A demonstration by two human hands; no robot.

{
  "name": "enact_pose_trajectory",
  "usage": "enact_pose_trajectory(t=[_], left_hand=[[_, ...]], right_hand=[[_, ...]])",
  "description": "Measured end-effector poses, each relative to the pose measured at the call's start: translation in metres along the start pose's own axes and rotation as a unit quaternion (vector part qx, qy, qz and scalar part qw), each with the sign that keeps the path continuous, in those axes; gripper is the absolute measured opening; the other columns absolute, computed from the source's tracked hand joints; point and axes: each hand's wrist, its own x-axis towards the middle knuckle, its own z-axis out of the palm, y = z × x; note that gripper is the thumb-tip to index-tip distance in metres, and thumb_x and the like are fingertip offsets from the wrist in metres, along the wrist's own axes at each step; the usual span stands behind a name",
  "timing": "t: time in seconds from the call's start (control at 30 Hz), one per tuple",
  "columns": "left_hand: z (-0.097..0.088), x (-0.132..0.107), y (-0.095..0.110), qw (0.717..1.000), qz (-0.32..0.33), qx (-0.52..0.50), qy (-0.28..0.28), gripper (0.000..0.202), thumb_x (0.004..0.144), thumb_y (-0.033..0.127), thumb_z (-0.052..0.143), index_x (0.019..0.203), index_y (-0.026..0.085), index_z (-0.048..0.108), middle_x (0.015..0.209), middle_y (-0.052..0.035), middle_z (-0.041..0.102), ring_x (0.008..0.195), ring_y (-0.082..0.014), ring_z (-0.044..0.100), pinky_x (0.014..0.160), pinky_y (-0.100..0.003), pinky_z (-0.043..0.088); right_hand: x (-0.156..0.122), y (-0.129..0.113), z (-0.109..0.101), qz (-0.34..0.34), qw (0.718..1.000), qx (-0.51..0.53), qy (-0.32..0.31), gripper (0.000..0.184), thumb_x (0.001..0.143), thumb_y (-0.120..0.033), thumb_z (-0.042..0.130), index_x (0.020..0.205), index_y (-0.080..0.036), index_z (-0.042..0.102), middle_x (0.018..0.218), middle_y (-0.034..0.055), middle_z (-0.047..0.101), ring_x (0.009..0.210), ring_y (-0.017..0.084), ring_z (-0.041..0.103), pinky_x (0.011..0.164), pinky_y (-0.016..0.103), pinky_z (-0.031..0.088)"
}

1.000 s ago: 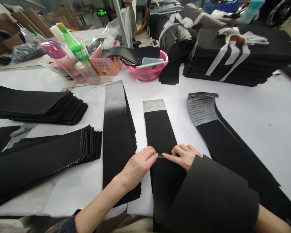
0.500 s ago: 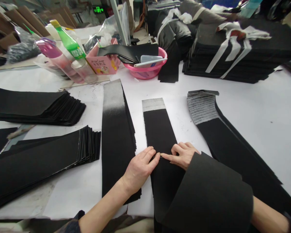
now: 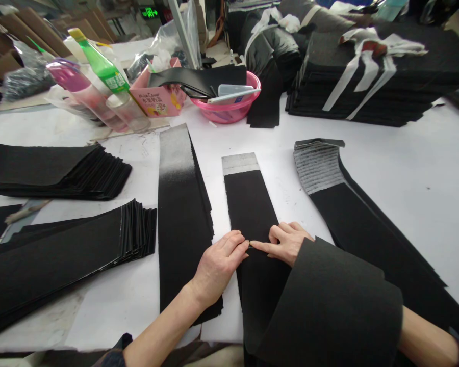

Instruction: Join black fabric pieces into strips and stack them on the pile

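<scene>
A black strip (image 3: pixel 248 199) with a grey far end lies on the table in front of me. My left hand (image 3: pixel 222 260) is closed at its left edge, thumb and fingers pressed together around a crosswise seam. From the other side my right hand (image 3: pixel 285 242) is closed on the strip, its index finger stretched along the seam to the left fingertips and the other fingers curled at the right edge. The near black piece (image 3: pixel 329 306) curls up over my right wrist and forearm, hiding part of them.
Black strips (image 3: pixel 179 214) lie left of the hands, and grey-ended strips (image 3: pixel 367 224) on the right. Two stacks of black pieces (image 3: pixel 61 244) fill the left. Behind stand a pink basin (image 3: pixel 233 112), a green bottle (image 3: pixel 103 63) and a tied black bundle (image 3: pixel 367 97).
The view has shifted slightly, so most things sit a little further left. Both hands stay at the same seam, with the fingertips barely moved.
</scene>
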Motion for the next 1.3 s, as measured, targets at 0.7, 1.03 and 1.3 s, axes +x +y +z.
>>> enact_pose_trajectory(t=[0.7,1.03,1.3], left_hand=[[-0.004,-0.005,0.011,0.985,0.064,0.156,-0.024,0.032,0.090,0.008,0.050,0.121,0.002,0.057,0.131,-0.0223,0.056,0.126,-0.0341,0.050,0.102,-0.045,0.049],[-0.003,0.000,0.018,0.986,0.044,0.152,-0.044,0.047,0.091,0.008,0.050,0.137,0.018,0.045,0.126,-0.0203,0.056,0.125,-0.0363,0.050,0.098,-0.051,0.049],[-0.008,-0.009,0.011,0.987,0.049,0.145,-0.046,0.035,0.090,0.005,0.045,0.124,0.007,0.053,0.131,-0.0226,0.053,0.128,-0.0350,0.046,0.101,-0.048,0.048]], right_hand=[[-0.013,-0.004,-0.003,0.027,0.998,0.013,0.048,0.031,0.095,-0.031,0.052,0.125,-0.038,0.058,0.080,0.0022,0.056,0.074,0.016,0.043,0.067,0.031,0.027],[-0.018,-0.008,-0.001,0.051,0.998,0.010,0.047,0.031,0.096,-0.026,0.050,0.124,-0.038,0.059,0.078,0.0017,0.055,0.074,0.016,0.045,0.069,0.032,0.029],[-0.029,-0.003,-0.006,0.084,0.994,0.037,0.062,0.016,0.092,-0.034,0.059,0.106,-0.032,0.066,0.085,0.0022,0.058,0.077,0.017,0.047,0.068,0.030,0.027]])
